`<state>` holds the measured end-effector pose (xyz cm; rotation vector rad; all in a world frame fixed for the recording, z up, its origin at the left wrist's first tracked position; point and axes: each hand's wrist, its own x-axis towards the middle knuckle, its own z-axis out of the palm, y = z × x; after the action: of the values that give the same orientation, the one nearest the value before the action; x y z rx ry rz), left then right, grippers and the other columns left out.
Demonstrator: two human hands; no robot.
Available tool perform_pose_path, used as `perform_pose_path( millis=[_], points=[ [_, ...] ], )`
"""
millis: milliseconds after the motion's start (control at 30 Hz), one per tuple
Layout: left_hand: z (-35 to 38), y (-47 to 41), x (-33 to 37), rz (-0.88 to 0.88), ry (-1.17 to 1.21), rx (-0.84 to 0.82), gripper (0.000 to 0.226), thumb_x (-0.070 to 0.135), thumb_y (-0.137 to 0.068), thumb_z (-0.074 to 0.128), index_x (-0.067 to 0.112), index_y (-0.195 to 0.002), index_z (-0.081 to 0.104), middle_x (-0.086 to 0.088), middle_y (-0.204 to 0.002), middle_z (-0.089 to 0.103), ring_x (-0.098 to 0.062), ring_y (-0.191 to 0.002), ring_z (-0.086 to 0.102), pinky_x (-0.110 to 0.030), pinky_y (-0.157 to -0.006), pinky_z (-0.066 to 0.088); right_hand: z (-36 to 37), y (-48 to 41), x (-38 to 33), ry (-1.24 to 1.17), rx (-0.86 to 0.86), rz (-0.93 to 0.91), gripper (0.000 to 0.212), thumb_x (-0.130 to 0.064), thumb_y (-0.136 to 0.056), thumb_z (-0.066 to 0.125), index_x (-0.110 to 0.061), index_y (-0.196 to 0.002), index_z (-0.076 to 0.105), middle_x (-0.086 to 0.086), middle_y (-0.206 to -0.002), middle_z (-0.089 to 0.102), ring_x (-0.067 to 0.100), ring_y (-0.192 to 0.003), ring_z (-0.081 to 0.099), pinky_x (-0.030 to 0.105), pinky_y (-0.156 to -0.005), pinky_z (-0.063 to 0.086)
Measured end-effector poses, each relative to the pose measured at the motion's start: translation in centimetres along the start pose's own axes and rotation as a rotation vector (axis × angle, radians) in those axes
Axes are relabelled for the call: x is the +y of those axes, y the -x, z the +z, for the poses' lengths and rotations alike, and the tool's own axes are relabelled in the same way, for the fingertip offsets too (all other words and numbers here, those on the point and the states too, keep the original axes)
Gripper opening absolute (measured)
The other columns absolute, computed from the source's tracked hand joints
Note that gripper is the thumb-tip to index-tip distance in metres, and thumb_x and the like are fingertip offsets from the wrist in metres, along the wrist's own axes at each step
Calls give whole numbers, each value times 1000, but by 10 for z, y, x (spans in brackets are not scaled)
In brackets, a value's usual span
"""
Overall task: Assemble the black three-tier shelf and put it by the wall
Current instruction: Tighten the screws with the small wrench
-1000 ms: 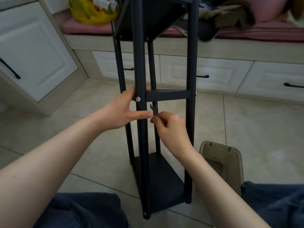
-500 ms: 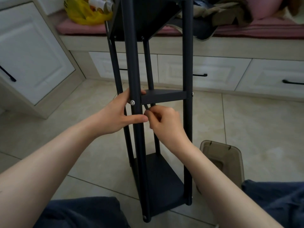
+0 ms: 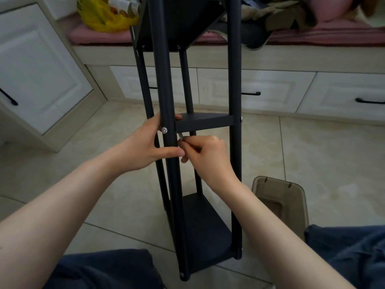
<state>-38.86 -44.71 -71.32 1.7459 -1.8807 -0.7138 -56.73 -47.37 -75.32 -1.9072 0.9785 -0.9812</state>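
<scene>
The black three-tier shelf [image 3: 234, 84] stands upright on the tiled floor between my knees, its four poles joined to three black boards. My left hand [image 3: 145, 147] grips the near left pole just under the middle board [image 3: 205, 123], thumb across the front, below a silver bolt head [image 3: 164, 129]. My right hand [image 3: 205, 155] pinches a small metal wrench [image 3: 180, 136] whose tip points up under the middle board's near left corner, right behind that pole. The wrench's head is hidden by the pole.
A brown translucent plastic container [image 3: 280, 202] lies on the floor right of the shelf. White drawers [image 3: 258, 90] under a pink-cushioned bench [image 3: 312, 35] run along the back, a white cabinet [image 3: 35, 65] stands at the left, and a yellow bag [image 3: 104, 16] sits on the bench.
My right hand has moved left and up with the wrench, from the gap between the poles to right behind the near left pole under the middle board. My left hand keeps its grip.
</scene>
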Motion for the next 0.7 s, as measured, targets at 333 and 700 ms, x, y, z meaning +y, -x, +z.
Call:
perform_pose_path(
  millis=[333,700],
  points=[
    [-3,2,-1,15,-3,17,91,64,-64,71,26,-142,44,11,-136,52,-6,-128,48,-29,-113,37,30,-5,14,56,238,-224,9,-5,-88,70,0,-91,77,7,-74,73,12,-65,66,23,-64,54],
    [-4,3,-6,24,29,36,81,60,-66,75,35,-137,44,16,-134,53,-4,-129,48,-29,-112,38,49,-11,18,-9,215,-208,8,-6,-90,67,-1,-92,74,7,-81,73,13,-74,68,8,-71,48]
  ],
)
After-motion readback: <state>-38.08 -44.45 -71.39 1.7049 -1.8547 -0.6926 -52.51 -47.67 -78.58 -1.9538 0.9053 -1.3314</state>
